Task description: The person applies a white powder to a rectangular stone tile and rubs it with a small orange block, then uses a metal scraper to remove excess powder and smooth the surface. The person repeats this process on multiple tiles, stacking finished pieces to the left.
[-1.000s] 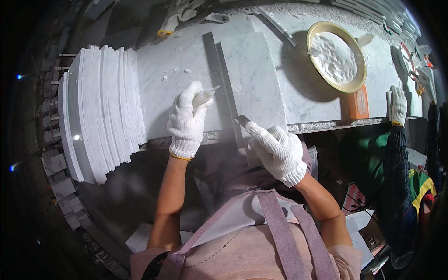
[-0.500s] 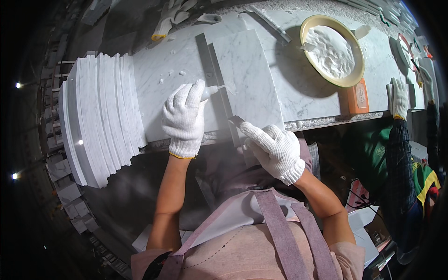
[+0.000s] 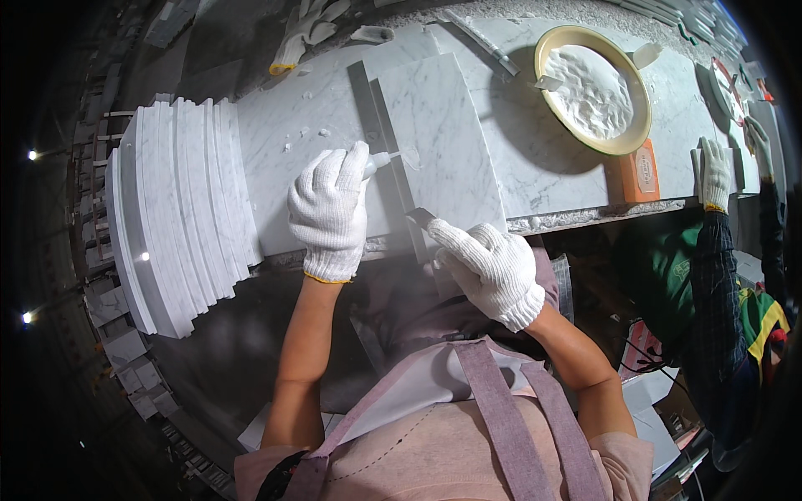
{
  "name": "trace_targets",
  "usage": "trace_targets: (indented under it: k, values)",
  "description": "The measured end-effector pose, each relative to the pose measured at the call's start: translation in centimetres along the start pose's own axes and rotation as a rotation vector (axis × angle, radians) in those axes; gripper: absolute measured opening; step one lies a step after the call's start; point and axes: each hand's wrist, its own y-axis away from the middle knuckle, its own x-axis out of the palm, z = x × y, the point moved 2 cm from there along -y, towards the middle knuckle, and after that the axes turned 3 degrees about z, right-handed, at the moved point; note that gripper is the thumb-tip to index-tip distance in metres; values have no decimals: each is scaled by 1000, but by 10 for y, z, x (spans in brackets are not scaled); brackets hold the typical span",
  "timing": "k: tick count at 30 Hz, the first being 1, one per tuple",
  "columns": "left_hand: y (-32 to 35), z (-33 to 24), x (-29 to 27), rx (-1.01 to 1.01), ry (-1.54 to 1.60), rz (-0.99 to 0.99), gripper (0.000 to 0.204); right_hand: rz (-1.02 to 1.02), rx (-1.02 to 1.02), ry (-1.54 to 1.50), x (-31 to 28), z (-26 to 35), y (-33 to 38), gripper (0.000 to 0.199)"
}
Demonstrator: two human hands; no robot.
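Note:
My left hand (image 3: 327, 213), in a white knitted glove, is closed around a small squeeze bottle (image 3: 378, 164) with a thin nozzle. The nozzle tip points at the left part of a grey-veined white marble slab (image 3: 447, 138), where a small wet, shiny patch (image 3: 410, 157) shows. My right hand (image 3: 493, 271), gloved the same way, is closed on a small flat metal scraper (image 3: 420, 219), its blade at the slab's near left edge. The scraper's other end is hidden by the glove. Under the slab, a narrow strip (image 3: 386, 125) sticks out along its left side.
A cream bowl (image 3: 645, 125) of white powder stands at the back right, behind an orange box (image 3: 641, 175). Stacked marble strips (image 3: 180, 217) stand at left. Spare gloves (image 3: 311, 33) lie at the back. A co-worker's gloved hand (image 3: 716, 171) is at the far right.

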Motion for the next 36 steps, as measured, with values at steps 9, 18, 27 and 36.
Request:
trace_targets:
  k: [9, 18, 27, 36]
  values:
    - [-3, -2, -1, 1, -32, 14, 59, -86, -21, -41, 3, -2, -1, 44]
    - [-3, -2, 1, 7, -47, -19, 60, -2, 0, -39, 1, -3, 2, 52]
    - [-3, -1, 2, -1, -42, 18, 62, 16, 1, -54, 2, -4, 2, 52]
    - [-1, 1, 5, 8, -2, -15, 66, -48, -18, -15, 1, 0, -1, 48]
